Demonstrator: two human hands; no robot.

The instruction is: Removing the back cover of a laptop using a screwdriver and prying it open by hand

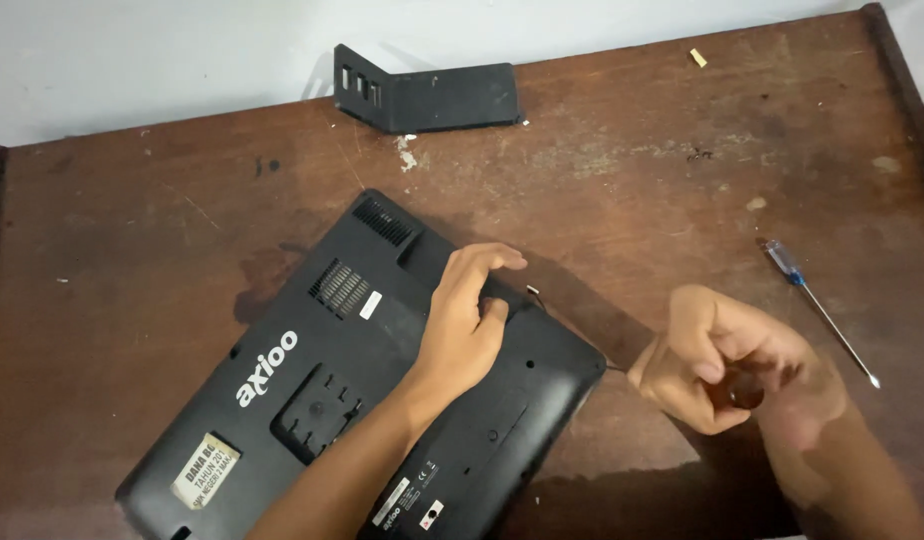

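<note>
A black laptop (312, 380) lies upside down and slanted on a worn brown wooden table (622, 170). My left hand (462, 325) rests on its underside near the far edge, fingers spread and curled over an open recess. My right hand (727, 365) hovers just right of the laptop's corner, blurred, with fingers closed around a small dark thing that I cannot make out. A thin wire end sticks out at the laptop's far edge beside my left fingers.
A black L-shaped plastic cover panel (432, 95) lies at the table's far edge by the white wall. A screwdriver (817, 305) with a blue-and-clear handle lies right of my right hand. A small yellowish piece (698, 58) sits at the far right.
</note>
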